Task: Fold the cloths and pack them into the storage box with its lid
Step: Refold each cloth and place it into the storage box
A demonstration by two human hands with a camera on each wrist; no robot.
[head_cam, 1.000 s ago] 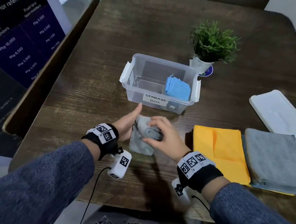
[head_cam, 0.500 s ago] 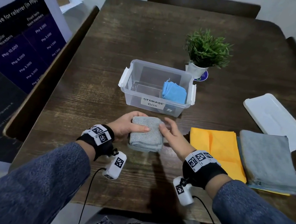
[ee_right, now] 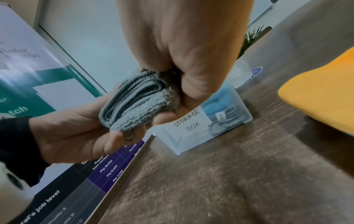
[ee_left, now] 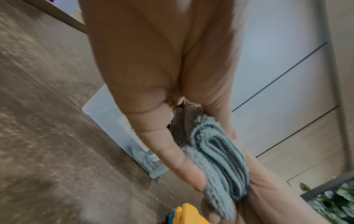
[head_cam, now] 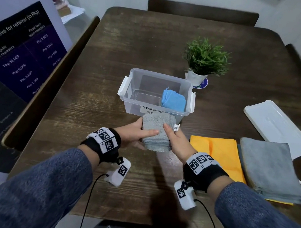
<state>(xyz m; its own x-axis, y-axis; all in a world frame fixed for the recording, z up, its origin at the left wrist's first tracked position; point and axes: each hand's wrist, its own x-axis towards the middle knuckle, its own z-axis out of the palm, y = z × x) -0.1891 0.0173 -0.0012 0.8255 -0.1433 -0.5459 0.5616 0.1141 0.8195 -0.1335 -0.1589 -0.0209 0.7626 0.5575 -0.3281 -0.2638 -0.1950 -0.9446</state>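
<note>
A small folded grey cloth (head_cam: 155, 131) is held above the table between both hands, just in front of the clear storage box (head_cam: 128, 85). My left hand (head_cam: 136, 134) grips its left side, thumb on top. My right hand (head_cam: 173, 138) grips its right side. The wrist views show the cloth's stacked folds (ee_left: 218, 157) (ee_right: 138, 100) pinched between thumb and fingers. A folded blue cloth (head_cam: 173, 99) lies in the right part of the box. An orange cloth (head_cam: 215, 156) and a larger grey cloth (head_cam: 268, 167) lie flat at the right. The white lid (head_cam: 276, 125) lies behind them.
A potted green plant (head_cam: 205, 60) stands behind the box on the right. A banner board (head_cam: 19, 48) leans at the table's left edge. Chair backs (head_cam: 203, 11) stand along the far and side edges. Bare wooden table (head_cam: 95, 98) shows left of the box.
The grey cloth went from being rolled and pressed on the table to a finished bundle lifted off it toward the box, now gripped by both hands.
</note>
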